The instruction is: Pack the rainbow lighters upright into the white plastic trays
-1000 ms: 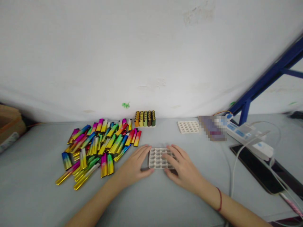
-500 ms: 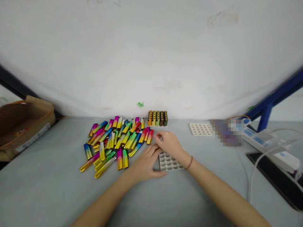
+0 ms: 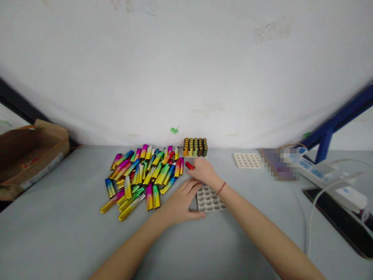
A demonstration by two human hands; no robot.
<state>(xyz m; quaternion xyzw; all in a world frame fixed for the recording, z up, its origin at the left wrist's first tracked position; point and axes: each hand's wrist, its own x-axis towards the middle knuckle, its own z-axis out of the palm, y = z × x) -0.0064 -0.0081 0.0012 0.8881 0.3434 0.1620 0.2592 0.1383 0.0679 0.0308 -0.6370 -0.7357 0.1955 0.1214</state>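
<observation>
My right hand [image 3: 204, 171] is closed on a red lighter [image 3: 189, 166], held above the far edge of a white tray with rows of holes [image 3: 210, 203]; the wrist covers part of the tray. My left hand [image 3: 182, 202] grips the tray's left side, thumb at its near corner and fingers at its far corner. Left of my hands lies a loose pile of shiny lighters [image 3: 157, 175] in gradient colours, mostly ending in gold. Behind my right hand, several lighters [image 3: 195, 147] stand upright in tight rows.
A second white holed tray [image 3: 247, 160] lies at the back right. Beyond it are a blurred-out item [image 3: 279, 165], a power strip [image 3: 329, 175] with white cables and a black phone-like slab [image 3: 335, 221]. An open cardboard box [image 3: 43, 155] stands at the left, and a wall closes off the back.
My right hand has moved slightly away from me and now shows a red lighter in its fingers; one red lighter is gone from the pile's right edge. My left hand stays at the tray.
</observation>
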